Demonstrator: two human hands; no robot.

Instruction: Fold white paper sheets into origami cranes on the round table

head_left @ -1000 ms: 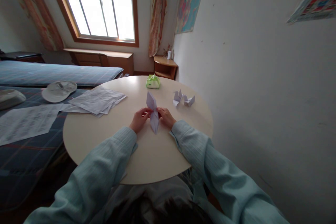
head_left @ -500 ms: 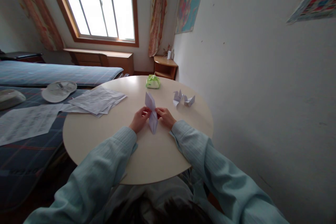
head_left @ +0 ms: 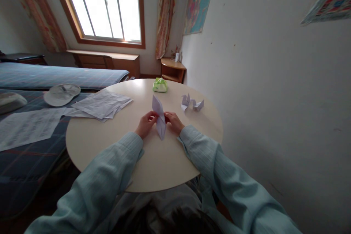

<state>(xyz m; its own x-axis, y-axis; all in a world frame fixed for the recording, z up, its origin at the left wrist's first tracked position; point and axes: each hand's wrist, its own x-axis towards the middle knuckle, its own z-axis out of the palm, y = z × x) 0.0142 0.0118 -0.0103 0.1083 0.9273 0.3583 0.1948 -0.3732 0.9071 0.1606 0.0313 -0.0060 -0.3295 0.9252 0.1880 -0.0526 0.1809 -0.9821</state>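
Note:
A folded sheet of white paper [head_left: 161, 130], long and diamond-shaped with pointed ends, is held upright over the round table [head_left: 101, 146]. My left hand [head_left: 146, 124] pinches its left side near the middle. On the opposite edge, the fingers of my right hand [head_left: 173, 121] are closed on the paper at about the same height. The fingertips of both hands are partly hidden by the folds. Beyond my right hand stand two folded paper birds, one paper bird [head_left: 185, 102] upright and a second paper bird [head_left: 197, 105] beside it.
A green tissue pack [head_left: 160, 85] lies at the table's far side. Loose paper sheets [head_left: 101, 104] overlap the left edge. Left of the table, a bed [head_left: 24, 168] holds a printed sheet [head_left: 30, 128] and a white cap [head_left: 62, 95]. A wall [head_left: 274, 98] runs along the right.
The folded paper has turned and shifted very slightly to the right between my fingers. Both hands stay in nearly the same place, and the paper birds have not moved.

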